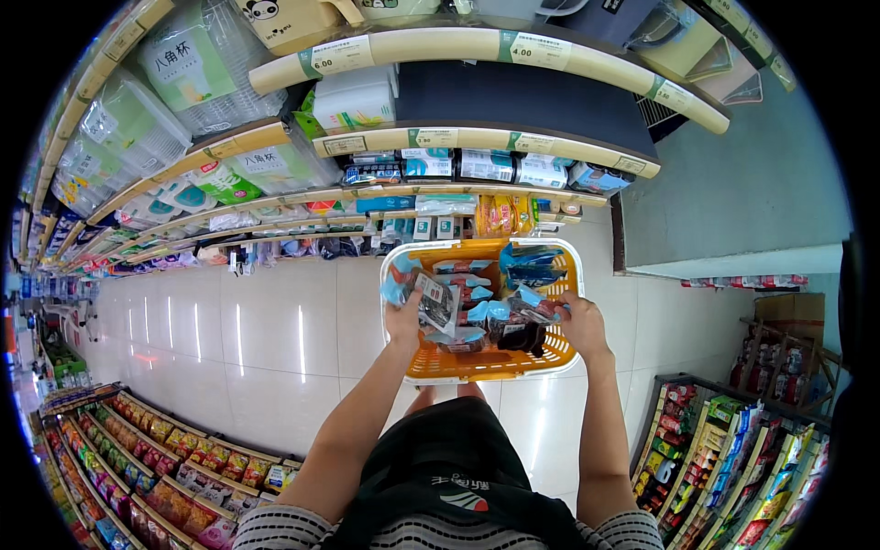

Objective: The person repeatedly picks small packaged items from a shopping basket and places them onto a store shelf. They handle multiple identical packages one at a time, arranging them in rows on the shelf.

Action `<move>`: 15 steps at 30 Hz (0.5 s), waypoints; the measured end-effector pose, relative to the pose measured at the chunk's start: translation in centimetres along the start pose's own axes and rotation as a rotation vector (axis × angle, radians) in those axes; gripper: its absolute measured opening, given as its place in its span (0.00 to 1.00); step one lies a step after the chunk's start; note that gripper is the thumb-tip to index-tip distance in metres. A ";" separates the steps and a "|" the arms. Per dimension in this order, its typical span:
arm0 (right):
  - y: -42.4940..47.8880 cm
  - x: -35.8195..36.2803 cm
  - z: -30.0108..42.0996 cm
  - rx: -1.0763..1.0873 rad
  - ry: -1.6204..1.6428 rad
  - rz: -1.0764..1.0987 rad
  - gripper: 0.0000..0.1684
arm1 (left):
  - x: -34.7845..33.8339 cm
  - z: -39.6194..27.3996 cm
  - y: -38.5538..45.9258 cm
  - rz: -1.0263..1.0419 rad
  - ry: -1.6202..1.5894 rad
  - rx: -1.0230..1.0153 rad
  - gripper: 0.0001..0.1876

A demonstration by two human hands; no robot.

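Observation:
In front of me is an orange plastic shopping basket (481, 377) with a white rim, holding several small plastic packets with pale blue tops. My left hand (404, 317) grips a clear packet with dark contents (436, 302) over the basket's left side. At the right side, my right hand (581, 323) pinches the end of another blue and clear packet (533, 304). A dark blue packet (535, 265) lies at the back right of the basket, and a black item (522, 339) lies near the front right. What supports the basket is hidden.
Ahead stand store shelves (440, 137) with price strips, packed cups and rolled goods. A grey block with a white edge (742, 199) juts out at the right. Snack racks stand behind left (199, 474) and behind right (722, 460). Pale floor tiles (275, 323) stretch left.

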State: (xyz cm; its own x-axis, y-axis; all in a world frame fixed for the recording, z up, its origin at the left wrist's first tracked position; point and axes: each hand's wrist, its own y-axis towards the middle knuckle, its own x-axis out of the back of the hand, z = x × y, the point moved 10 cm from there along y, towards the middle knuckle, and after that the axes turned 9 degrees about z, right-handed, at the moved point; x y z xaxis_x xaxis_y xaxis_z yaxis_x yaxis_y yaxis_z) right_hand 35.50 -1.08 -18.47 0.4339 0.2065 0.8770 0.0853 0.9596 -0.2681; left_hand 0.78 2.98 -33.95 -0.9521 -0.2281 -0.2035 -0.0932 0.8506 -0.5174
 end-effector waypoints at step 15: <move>-1.5 3.1 -0.2 -0.059 0.200 -0.061 0.06 | 5.2 -14.6 -0.8 0.001 0.056 -0.358 0.15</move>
State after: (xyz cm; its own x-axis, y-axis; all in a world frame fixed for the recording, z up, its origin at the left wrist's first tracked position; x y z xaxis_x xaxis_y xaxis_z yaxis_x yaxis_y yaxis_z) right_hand 36.87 -1.87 -15.40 0.5949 0.1006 0.7975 0.1671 0.9550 -0.2451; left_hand -8.31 8.01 -22.46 -0.9659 -0.2092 -0.1528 -0.1788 0.9651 -0.1915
